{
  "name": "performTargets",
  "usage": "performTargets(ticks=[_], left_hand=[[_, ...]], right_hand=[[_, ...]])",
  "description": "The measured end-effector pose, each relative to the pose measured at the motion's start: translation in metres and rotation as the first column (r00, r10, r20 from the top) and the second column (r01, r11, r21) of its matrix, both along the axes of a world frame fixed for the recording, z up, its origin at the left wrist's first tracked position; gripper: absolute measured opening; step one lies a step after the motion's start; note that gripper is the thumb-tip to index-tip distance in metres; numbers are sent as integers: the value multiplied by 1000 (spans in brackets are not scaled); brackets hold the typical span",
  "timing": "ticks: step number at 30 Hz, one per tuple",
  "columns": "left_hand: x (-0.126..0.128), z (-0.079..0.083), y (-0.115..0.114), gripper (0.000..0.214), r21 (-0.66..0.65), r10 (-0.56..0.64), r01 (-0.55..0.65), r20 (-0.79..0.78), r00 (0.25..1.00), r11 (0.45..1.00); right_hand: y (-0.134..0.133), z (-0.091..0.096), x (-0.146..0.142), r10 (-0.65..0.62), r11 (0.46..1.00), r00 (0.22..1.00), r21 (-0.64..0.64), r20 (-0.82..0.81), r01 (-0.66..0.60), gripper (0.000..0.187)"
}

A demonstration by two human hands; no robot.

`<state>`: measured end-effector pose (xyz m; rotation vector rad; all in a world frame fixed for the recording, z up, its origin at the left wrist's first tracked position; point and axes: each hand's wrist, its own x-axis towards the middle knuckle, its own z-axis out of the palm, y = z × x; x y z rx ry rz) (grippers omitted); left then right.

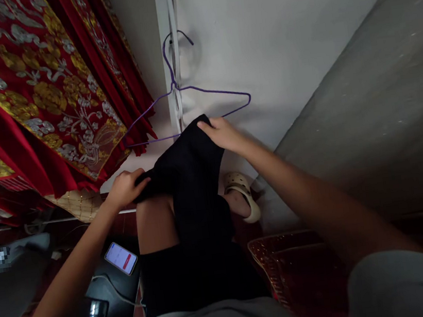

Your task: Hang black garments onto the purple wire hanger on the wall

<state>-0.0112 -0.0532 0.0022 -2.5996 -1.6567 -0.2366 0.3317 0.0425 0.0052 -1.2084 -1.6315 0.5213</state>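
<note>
A black garment is stretched between my two hands and hangs over my lap; its exact kind I cannot make out. My left hand grips its left edge, fingers closed on the cloth. On the upper right corner, my right hand pinches the fabric between thumb and fingers. Just beyond the garment, a purple wire hanger hangs by a white cord or pipe at the wall. Part of the hanger's lower bar is hidden behind the cloth.
Red embroidered drapes hang at the left. A lit phone lies on a dark surface with a cable beside it. My foot wears a cream clog. A dark red cushion or cover is at the lower right, below the grey wall.
</note>
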Motion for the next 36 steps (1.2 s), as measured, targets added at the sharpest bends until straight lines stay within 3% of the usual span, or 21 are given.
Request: performTargets(ticks=[3,6,9,11,13,16,19,21,23,27,32,35,36], left_hand=[[-3,4,-6,33,-69,45,-55,-137,989,996],[2,10,-8,28,-48,114,-125,-188,976,991],[15,26,-6,27,111,137,-137,8,991,984],[25,41,-4,31,226,31,-87,240,970,970],[37,58,1,33,337,-135,-17,421,897,941],[56,76,15,25,399,-290,66,534,794,915],[68,83,38,23,376,-302,80,580,757,923],[69,85,53,28,372,-302,91,564,769,924],[66,87,64,28,361,-299,116,508,807,925],[58,95,67,27,350,-293,156,382,877,924],[60,102,54,25,298,-256,178,246,935,938],[61,101,51,27,294,-222,147,241,945,944],[61,100,50,28,292,-210,136,242,947,947]], right_hand=[[-7,-3,16,-33,996,991,-78,130,43,48],[-27,3,36,-36,997,991,-70,129,46,48],[-47,10,49,-71,996,990,-47,119,77,47],[-59,14,52,-91,996,988,-8,122,93,47],[-71,15,47,-84,996,990,45,110,80,46],[-88,13,30,-28,994,998,103,63,21,46],[-99,12,17,41,992,997,114,59,-47,46],[-101,14,22,19,990,995,136,103,-33,43],[-98,18,40,-115,972,988,216,106,90,37],[-85,29,85,-394,838,919,411,1,359,27],[-74,35,98,-498,759,865,453,-58,467,27],[-72,35,94,-513,731,849,456,-123,508,8],[-72,35,93,-517,737,848,441,-120,512,18]])
